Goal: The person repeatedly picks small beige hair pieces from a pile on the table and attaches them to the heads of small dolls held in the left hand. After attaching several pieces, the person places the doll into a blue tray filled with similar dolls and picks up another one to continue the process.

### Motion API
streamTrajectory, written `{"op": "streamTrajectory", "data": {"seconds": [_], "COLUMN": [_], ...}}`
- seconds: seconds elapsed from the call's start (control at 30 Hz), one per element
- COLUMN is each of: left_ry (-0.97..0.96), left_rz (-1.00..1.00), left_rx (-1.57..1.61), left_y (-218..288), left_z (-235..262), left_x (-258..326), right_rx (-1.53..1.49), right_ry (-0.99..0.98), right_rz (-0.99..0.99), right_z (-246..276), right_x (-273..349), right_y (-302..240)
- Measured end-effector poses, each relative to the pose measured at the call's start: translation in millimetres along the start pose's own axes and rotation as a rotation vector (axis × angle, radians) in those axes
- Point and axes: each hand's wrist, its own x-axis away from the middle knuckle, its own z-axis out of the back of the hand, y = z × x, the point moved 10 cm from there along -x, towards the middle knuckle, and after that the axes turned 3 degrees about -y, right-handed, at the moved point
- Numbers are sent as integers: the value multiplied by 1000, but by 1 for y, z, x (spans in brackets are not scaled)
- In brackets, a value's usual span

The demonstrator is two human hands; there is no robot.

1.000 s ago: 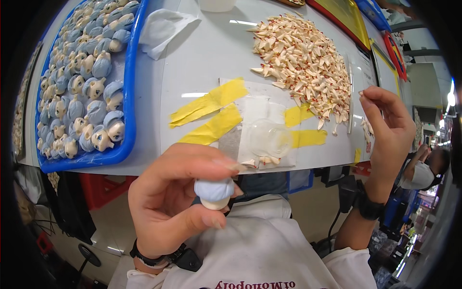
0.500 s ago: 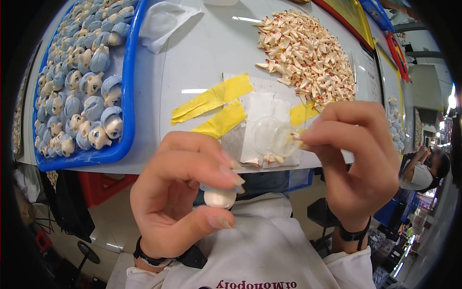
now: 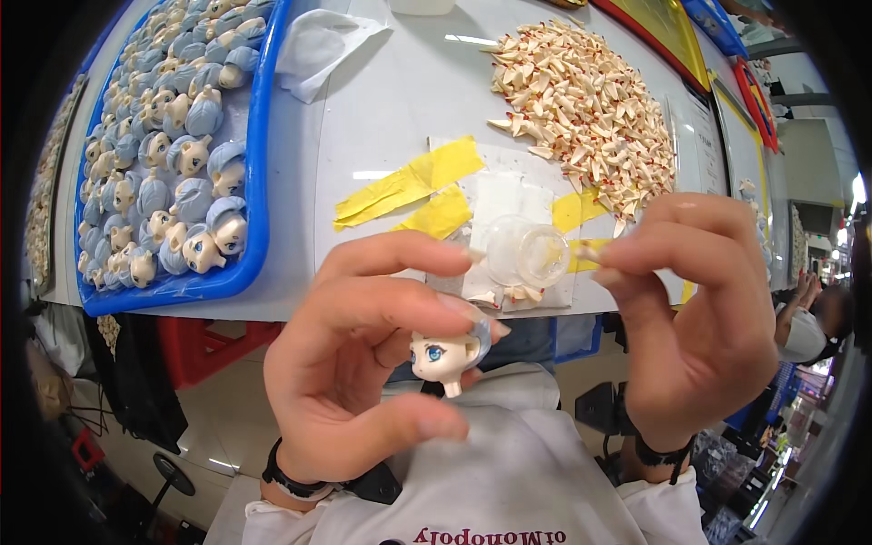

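Note:
My left hand (image 3: 372,354) has its fingers curled around a small doll head (image 3: 445,354) with pale blue hair and blue eyes. The face is turned toward the left, and the thumb stands a little apart from it. My right hand (image 3: 695,309) pinches a tiny cream piece (image 3: 586,255) between thumb and fingertips; most of it is hidden. Close to those fingertips, a small clear round cup (image 3: 543,255) stands on white paper (image 3: 490,200) on the table. A few loose cream pieces (image 3: 524,293) lie in front of the cup.
On the left, a blue tray (image 3: 259,182) holds several similar doll heads. A heap of cream pointed pieces with red tips (image 3: 581,100) lies at the back right. Yellow tape strips (image 3: 413,182) and a white cloth (image 3: 327,50) lie on the table. Another person (image 3: 808,327) sits far right.
The doll head has turned in my left hand, so its face now shows, and the thumb has moved off it. My right hand has shifted slightly right, away from the clear cup.

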Motion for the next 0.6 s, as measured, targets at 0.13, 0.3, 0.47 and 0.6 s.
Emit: {"op": "streamTrajectory", "data": {"seconds": [0.13,0.3,0.47,0.6], "left_ry": [58,118,94,-37], "left_rz": [95,43,48,-97], "left_rx": [38,60,-99,-158], "left_y": [-4,-4,0,5], "left_z": [3,-6,-3,1], "left_x": [4,3,6,9], "right_rx": [-325,-472,-420,-208], "right_ry": [-35,-76,-12,-35], "right_rz": [-91,-162,-156,-57], "right_z": [-1,-12,-15,-14], "right_x": [9,21,21,17], "right_y": [8,1,-7,-18]}}
